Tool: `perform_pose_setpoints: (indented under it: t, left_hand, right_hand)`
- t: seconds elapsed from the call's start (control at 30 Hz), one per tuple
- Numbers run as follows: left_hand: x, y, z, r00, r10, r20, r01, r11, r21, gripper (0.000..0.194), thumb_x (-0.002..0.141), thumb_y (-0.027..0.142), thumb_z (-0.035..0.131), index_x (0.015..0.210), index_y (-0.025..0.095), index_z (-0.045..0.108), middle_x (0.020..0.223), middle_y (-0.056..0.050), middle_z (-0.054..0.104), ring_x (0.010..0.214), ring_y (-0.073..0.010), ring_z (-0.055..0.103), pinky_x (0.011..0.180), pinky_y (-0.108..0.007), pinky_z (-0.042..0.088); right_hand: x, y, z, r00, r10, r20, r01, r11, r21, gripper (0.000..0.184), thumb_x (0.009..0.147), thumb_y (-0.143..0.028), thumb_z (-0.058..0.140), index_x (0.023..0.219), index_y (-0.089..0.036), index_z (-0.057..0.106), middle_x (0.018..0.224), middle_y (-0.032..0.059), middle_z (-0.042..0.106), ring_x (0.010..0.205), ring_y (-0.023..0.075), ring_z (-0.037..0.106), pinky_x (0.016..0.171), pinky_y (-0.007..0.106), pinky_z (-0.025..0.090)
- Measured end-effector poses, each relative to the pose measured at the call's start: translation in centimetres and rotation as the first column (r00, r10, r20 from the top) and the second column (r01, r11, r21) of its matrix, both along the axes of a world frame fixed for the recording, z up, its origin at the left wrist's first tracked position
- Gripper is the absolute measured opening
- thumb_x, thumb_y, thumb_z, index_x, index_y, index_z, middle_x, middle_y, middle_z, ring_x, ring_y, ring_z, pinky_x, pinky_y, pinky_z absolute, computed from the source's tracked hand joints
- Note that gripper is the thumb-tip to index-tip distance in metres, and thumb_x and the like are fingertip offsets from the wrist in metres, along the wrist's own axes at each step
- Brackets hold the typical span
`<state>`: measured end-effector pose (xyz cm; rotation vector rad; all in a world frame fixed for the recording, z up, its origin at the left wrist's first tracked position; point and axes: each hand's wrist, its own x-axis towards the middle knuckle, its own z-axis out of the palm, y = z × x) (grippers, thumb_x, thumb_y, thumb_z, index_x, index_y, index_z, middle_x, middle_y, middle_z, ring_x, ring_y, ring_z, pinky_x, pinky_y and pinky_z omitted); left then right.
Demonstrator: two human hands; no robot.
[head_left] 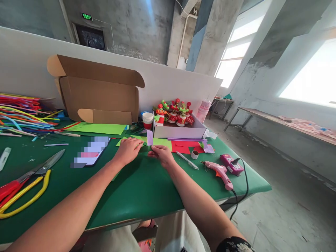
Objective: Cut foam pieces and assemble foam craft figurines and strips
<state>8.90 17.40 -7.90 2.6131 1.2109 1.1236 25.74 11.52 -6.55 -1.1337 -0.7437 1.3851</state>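
My left hand (128, 149) rests on the green table (136, 189), fingers curled and pressed onto a dark green paper piece (143, 149) that lies between both hands. My right hand (162, 154) pinches the same paper at its right end, fingers closed. A narrow purple paper strip (149, 137) stands just behind my fingertips, over a light green sheet (160, 141). Red paper (182, 146) lies to the right of it.
A white box of finished red-and-green craft figures (178, 127) sits behind. A pink glue gun (219, 172) with cord, a pen (187, 160), a tape roll (194, 154), an open cardboard box (97, 94), paper cups (147, 120), scissors (31, 176), a phone (90, 152) and coloured pipe cleaners (21, 112) lie around.
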Motion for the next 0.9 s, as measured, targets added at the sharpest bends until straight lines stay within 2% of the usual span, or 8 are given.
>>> perform_pose_setpoints:
  t: [0.1,0.17,0.23,0.37,0.53,0.63,0.8,0.9]
  left_hand:
    - [0.5,-0.6,0.5,0.999,-0.013,-0.046,0.007,0.992,-0.127,0.029,0.087,0.044,0.051,0.087,0.024,0.073,0.091,-0.006,0.077,0.088,-0.0263,0.066,0.076,-0.035,0.043]
    - [0.5,-0.7,0.7,0.998,-0.027,-0.054,0.014,0.973,-0.23,0.032,0.088,0.046,0.049,0.079,0.024,0.07,0.082,-0.004,0.076,0.079,-0.0229,0.064,0.07,-0.031,0.042]
    - [0.3,-0.5,0.9,0.998,-0.035,-0.052,0.019,0.96,-0.279,0.036,0.091,0.044,0.044,0.071,0.023,0.066,0.073,-0.002,0.072,0.069,-0.0196,0.061,0.064,-0.029,0.04]
    - [0.0,-0.3,1.2,0.995,-0.064,-0.078,0.048,0.98,-0.193,0.032,0.089,0.038,0.045,0.066,0.023,0.061,0.07,-0.002,0.07,0.075,-0.0204,0.06,0.068,-0.03,0.039]
    - [0.3,-0.6,1.3,0.993,-0.077,-0.092,0.065,0.99,-0.123,0.026,0.088,0.035,0.049,0.069,0.023,0.062,0.076,-0.003,0.071,0.081,-0.022,0.061,0.078,-0.035,0.039]
    - [0.4,-0.7,1.2,0.993,-0.074,-0.095,0.064,0.992,-0.107,0.022,0.087,0.033,0.052,0.07,0.023,0.063,0.076,-0.003,0.071,0.081,-0.0222,0.061,0.08,-0.036,0.04]
    - [0.4,-0.6,1.1,0.992,-0.088,-0.09,0.078,0.991,-0.111,0.023,0.087,0.032,0.052,0.068,0.023,0.06,0.072,-0.002,0.069,0.079,-0.0214,0.06,0.078,-0.035,0.039]
    - [0.4,-0.6,1.1,0.992,-0.098,-0.078,0.085,0.985,-0.151,0.025,0.089,0.031,0.049,0.068,0.023,0.059,0.068,-0.001,0.067,0.074,-0.0209,0.059,0.072,-0.033,0.038]
  right_hand:
    - [-0.1,0.0,-0.2,0.996,0.022,-0.089,-0.02,1.0,0.015,0.021,0.078,-0.013,0.074,0.06,-0.014,0.063,0.05,-0.0004,0.063,0.052,0.0109,0.066,0.062,0.022,0.058]
    - [-0.1,0.0,-0.4,0.994,0.043,-0.102,-0.041,0.999,0.022,0.021,0.078,-0.012,0.075,0.061,-0.013,0.063,0.051,-0.0004,0.063,0.054,0.0116,0.067,0.061,0.022,0.059]
    - [0.0,0.0,-0.6,0.992,0.065,-0.105,-0.063,0.998,0.027,0.02,0.078,-0.013,0.076,0.063,-0.013,0.063,0.051,-0.0006,0.063,0.054,0.012,0.068,0.062,0.022,0.059]
    - [0.0,0.1,-1.0,0.99,0.112,-0.083,-0.112,0.994,0.012,0.017,0.079,-0.012,0.076,0.068,-0.012,0.064,0.054,-0.0002,0.065,0.053,0.0119,0.068,0.063,0.023,0.061]
    - [0.0,0.2,-1.0,0.996,0.062,-0.057,-0.062,0.998,0.003,0.017,0.08,-0.011,0.075,0.068,-0.012,0.063,0.055,0.0005,0.065,0.055,0.0119,0.069,0.063,0.021,0.06]
    - [-0.1,0.2,-0.8,0.999,0.046,-0.017,-0.046,0.999,-0.023,0.02,0.083,-0.019,0.074,0.068,-0.012,0.063,0.055,0.0028,0.067,0.055,0.0118,0.068,0.062,0.021,0.06]
    - [-0.2,0.1,-0.6,1.0,0.024,0.001,-0.024,1.0,0.01,0.025,0.079,-0.026,0.079,0.065,-0.014,0.061,0.048,-0.0032,0.059,0.049,0.0112,0.065,0.058,0.023,0.059]
    - [-0.1,0.2,-0.8,0.999,0.024,0.028,-0.026,0.999,0.042,0.022,0.078,-0.027,0.079,0.068,-0.014,0.065,0.051,-0.0034,0.061,0.049,0.0108,0.065,0.06,0.025,0.06]
